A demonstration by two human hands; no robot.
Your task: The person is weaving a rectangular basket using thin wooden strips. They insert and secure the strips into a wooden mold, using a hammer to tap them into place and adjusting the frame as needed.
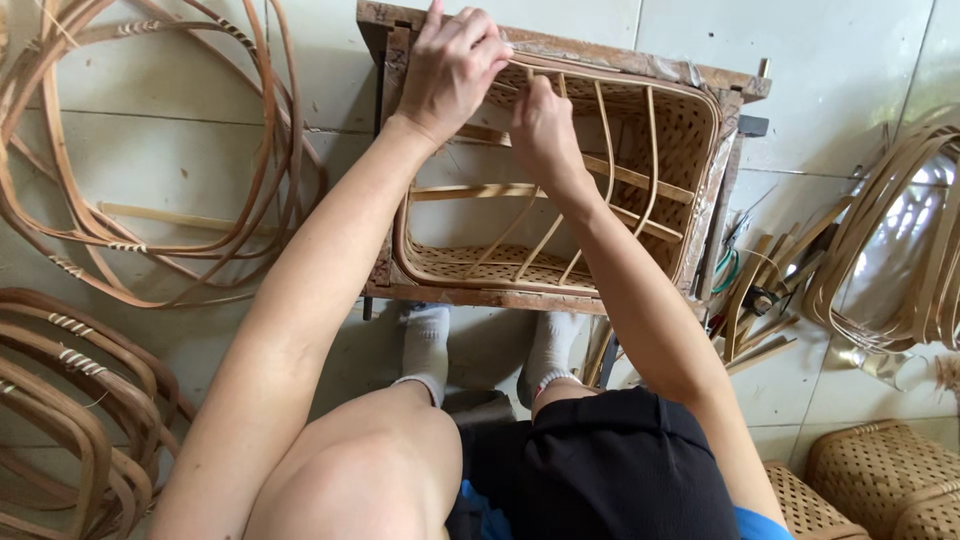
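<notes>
A woven bamboo basket (690, 150) sits inside a rectangular wooden frame (620, 58) on the floor in front of me. Thin bamboo ribs (652, 160) arch across its open top. My left hand (450, 65) presses on the basket's far left rim, fingers curled over the edge strip. My right hand (540, 125) is just right of it, pinching a thin bamboo strip at the rim. My knees and white-socked feet (428, 345) are below the frame.
Coils of bent bamboo hoops (150, 150) lie at the left, more bound hoops (70, 400) at lower left. Bamboo loops (900, 230) and loose sticks with small tools (760, 300) lie right. Finished woven baskets (870, 480) stand at lower right.
</notes>
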